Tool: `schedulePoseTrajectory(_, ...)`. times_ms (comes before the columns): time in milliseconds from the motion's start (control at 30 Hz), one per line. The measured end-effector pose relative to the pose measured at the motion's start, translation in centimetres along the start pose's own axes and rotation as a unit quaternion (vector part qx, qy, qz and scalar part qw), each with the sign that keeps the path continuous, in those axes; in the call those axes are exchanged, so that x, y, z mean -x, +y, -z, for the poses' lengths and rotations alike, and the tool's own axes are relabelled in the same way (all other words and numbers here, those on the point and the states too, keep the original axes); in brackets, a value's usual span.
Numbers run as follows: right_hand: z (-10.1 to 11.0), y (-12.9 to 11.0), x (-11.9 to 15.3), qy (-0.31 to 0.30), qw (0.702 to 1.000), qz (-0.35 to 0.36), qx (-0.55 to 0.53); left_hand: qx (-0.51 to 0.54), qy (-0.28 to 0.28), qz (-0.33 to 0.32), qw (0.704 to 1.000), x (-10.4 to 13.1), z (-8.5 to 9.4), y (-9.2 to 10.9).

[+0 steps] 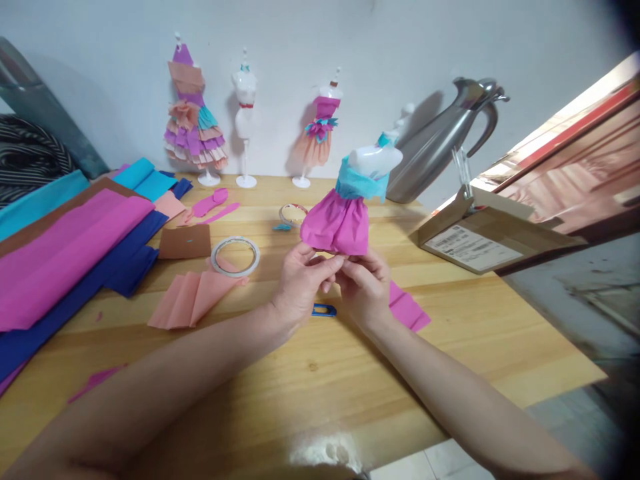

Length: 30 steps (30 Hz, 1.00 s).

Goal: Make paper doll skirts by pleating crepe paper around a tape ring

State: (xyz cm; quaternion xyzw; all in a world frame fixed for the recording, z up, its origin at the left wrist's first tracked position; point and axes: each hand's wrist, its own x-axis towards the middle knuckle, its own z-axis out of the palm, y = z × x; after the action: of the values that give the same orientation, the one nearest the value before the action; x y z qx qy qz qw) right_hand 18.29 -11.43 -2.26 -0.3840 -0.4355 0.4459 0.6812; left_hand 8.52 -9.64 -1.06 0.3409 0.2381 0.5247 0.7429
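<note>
A small white dress form point(376, 162) tilts to the right in front of me, above the table. It wears a turquoise paper top point(361, 181) and a gathered magenta crepe paper skirt point(336, 225). My left hand point(305, 277) pinches the skirt's lower edge from the left. At the same hem, my right hand point(365, 283) is closed with its thumb and fingertips meeting those of the left. The form's stand is hidden behind the skirt and hands. Beneath the hands lies a blue cutter-like tool point(324, 310), partly covered by the left wrist.
Three dressed or bare dress forms point(246, 123) stand along the wall. Colored crepe paper point(75, 247) is piled at left, near a tape roll point(235, 257) and peach paper point(193, 300). A magenta piece point(407, 307), steel jug point(445, 140) and cardboard box point(475, 233) are at right.
</note>
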Motion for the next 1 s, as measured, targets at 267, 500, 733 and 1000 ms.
schedulePoseTrajectory(267,0.8,0.5,0.1,0.007,1.0,0.008,-0.012,-0.001,0.034,0.013,0.999,-0.1,0.0,0.2)
schedulePoseTrajectory(500,1.0,0.6,0.3,-0.004,1.0,-0.015,0.006,-0.006,0.041,0.015,0.999,-0.1,-0.1,0.2)
schedulePoseTrajectory(733,1.2,0.9,0.4,0.008,0.999,-0.019,0.026,-0.003,0.043,0.029,0.999,0.0,0.0,0.2)
schedulePoseTrajectory(1000,1.3,0.0,-0.4,0.07,0.997,0.028,0.006,-0.017,0.037,0.022,0.999,-0.1,0.1,0.6)
